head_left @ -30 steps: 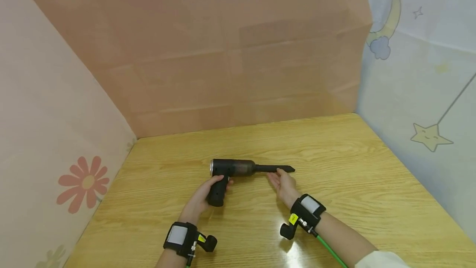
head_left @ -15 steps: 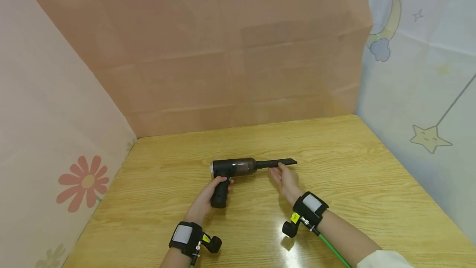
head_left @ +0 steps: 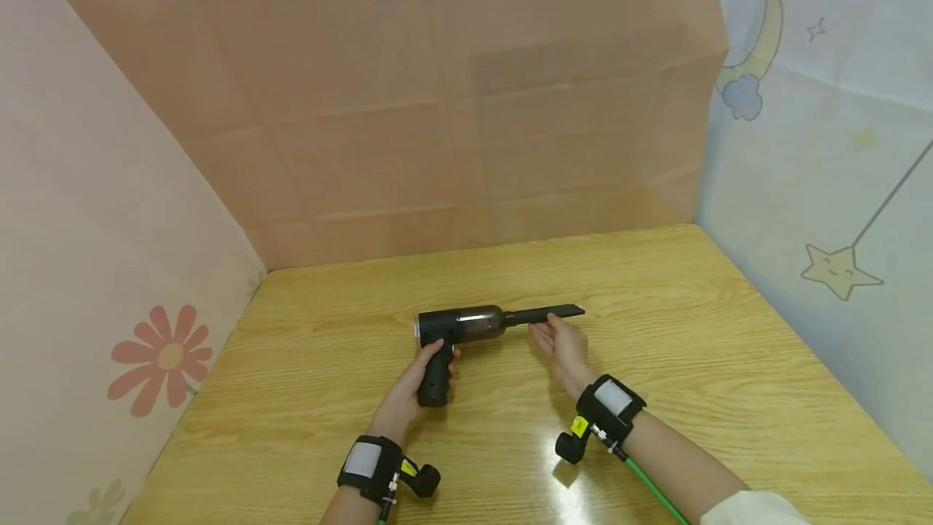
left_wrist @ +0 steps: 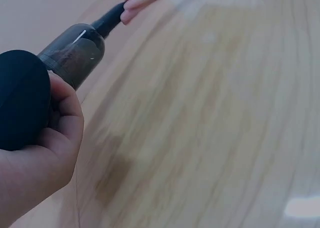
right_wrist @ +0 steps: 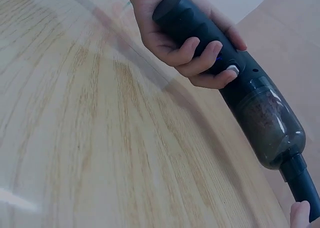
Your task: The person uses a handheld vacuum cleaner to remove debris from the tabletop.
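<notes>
A black handheld vacuum cleaner (head_left: 437, 327) with a see-through dust cup (right_wrist: 272, 120) is held a little above the wooden table. My left hand (head_left: 406, 389) grips its handle (right_wrist: 187, 25), fingers curled round it; in the right wrist view the index finger lies by a small silvery button (right_wrist: 233, 68). From the front of the cup sticks out a slim black nozzle (head_left: 526, 317) with a slanted tip. My right hand (head_left: 571, 351) pinches this nozzle from below, thumb on the near side. Only a few right fingertips (right_wrist: 300, 212) show in the right wrist view.
The wooden table (head_left: 641, 290) meets a brown paper-like backdrop (head_left: 437, 144) at its rear. Pale printed sheets stand on both sides, the left with a flower (head_left: 172, 356), the right with a star (head_left: 840, 270). Each wrist wears a strapped camera; a green cable (head_left: 649, 488) runs along the right arm.
The vacuum cleaner's nozzle end has tilted upward and the whole thing has shifted slightly right. Both hands have moved along with it, keeping their hold.
</notes>
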`<state>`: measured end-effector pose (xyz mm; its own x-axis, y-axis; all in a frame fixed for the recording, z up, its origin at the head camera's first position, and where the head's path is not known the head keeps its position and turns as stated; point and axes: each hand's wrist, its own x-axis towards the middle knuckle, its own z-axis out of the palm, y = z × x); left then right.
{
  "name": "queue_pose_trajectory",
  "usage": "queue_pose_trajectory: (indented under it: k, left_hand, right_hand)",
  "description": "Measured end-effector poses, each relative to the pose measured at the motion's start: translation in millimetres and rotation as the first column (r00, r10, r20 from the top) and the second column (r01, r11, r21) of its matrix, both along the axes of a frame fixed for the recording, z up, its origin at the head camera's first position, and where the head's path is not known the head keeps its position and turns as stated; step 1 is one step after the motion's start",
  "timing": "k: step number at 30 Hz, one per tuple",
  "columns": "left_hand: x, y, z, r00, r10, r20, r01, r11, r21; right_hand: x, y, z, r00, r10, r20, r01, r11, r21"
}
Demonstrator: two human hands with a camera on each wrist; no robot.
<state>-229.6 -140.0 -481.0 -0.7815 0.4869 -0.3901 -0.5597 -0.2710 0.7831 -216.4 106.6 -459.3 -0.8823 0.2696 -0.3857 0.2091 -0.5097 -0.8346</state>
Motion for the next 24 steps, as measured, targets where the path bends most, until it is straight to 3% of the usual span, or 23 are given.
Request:
queue_pose_trajectory:
  k: [6,13,20,24]
  left_hand:
    - [0.9,-2.3,5.6,0.997,-0.066,0.044,0.062,0.993,0.098]
    - [1.9,-1.8,2.3,0.996,-0.074,0.058,0.065,0.988,0.14]
    - [2.6,1.8,10.2,0.993,-0.09,0.079,0.074,0.98,0.185]
    - [3.5,4.3,14.0,0.988,-0.13,0.08,0.111,0.973,0.201]
  right_hand:
    - [-1.2,0,0.2,1.0,-0.007,-0.003,0.007,1.0,-0.021]
    - [-2.1,0,1.0,1.0,-0.003,-0.016,0.003,1.0,-0.03]
    - [-3.7,3,1.7,1.0,-0.015,-0.021,0.014,0.999,-0.037]
    - [-4.0,6,1.0,1.0,-0.022,-0.007,0.022,0.999,-0.024]
